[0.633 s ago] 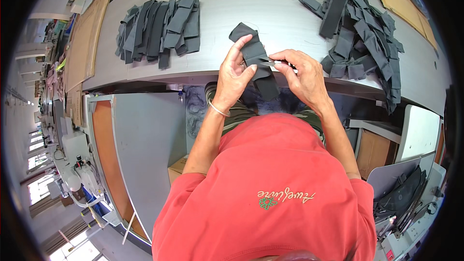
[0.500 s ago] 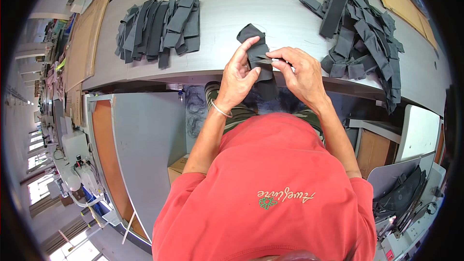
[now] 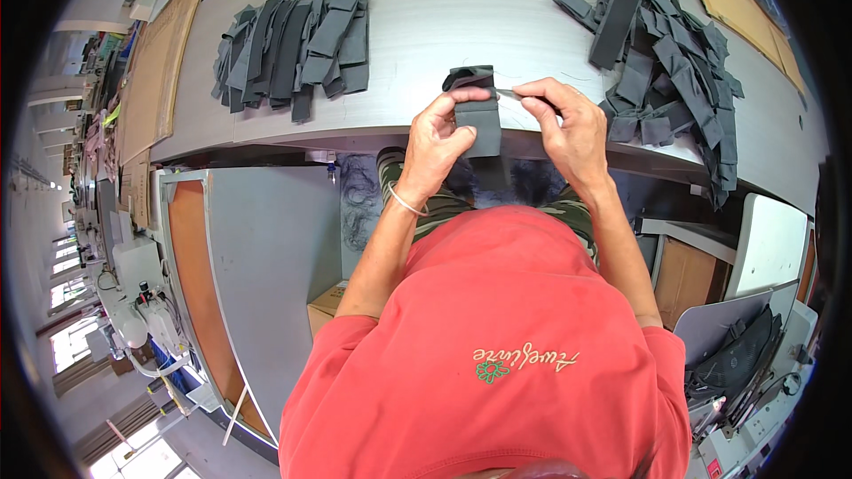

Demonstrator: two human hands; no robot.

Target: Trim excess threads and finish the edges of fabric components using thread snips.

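My left hand (image 3: 435,144) is closed on a dark grey fabric strip (image 3: 481,131) at the table's near edge. Its fingers lie across the strip, with the thumb below them. The strip's far end is folded over, and its near end hangs past the edge. In my right hand (image 3: 575,135), pinched between thumb and forefinger, is a slim dark pointed tool (image 3: 508,92); its exact kind is too small to tell. The tool's tip points left, close to the strip's right side by the left fingertips.
On the grey table (image 3: 426,0), a row of dark grey strips (image 3: 291,46) lies at left. A looser heap of strips (image 3: 670,66) at right spills over the near edge. Cardboard sheets flank both ends. A grey cabinet (image 3: 266,248) stands below left.
My right hand has moved slightly right and up, drawing the tool from over the strip to its right side. The strip's far end now folds over toward me.
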